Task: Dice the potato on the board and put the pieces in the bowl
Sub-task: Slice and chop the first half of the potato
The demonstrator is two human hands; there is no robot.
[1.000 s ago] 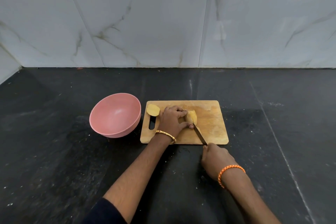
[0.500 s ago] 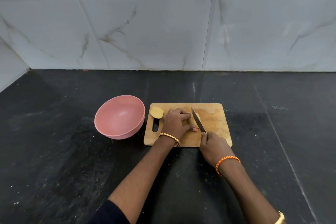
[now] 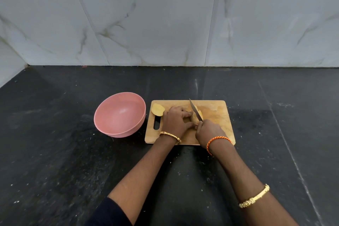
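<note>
Right hand (image 3: 209, 132): grip closed round the handle of the knife (image 3: 196, 110), blade lying across the potato (image 3: 199, 114); left hand (image 3: 177, 122): grip curled onto the same potato piece, holding it down at mid-board. A separate cut piece (image 3: 157, 109) lies at the left end of the wooden board (image 3: 216, 113), just above the handle slot. The pink bowl (image 3: 120, 114) stands just left of the board on the dark worktop (image 3: 55, 134), no pieces visible in it.

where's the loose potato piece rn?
Head view: the loose potato piece lies at the cutting board's far-left corner, just above its handle slot, between the pink bowl and the left hand.
</note>
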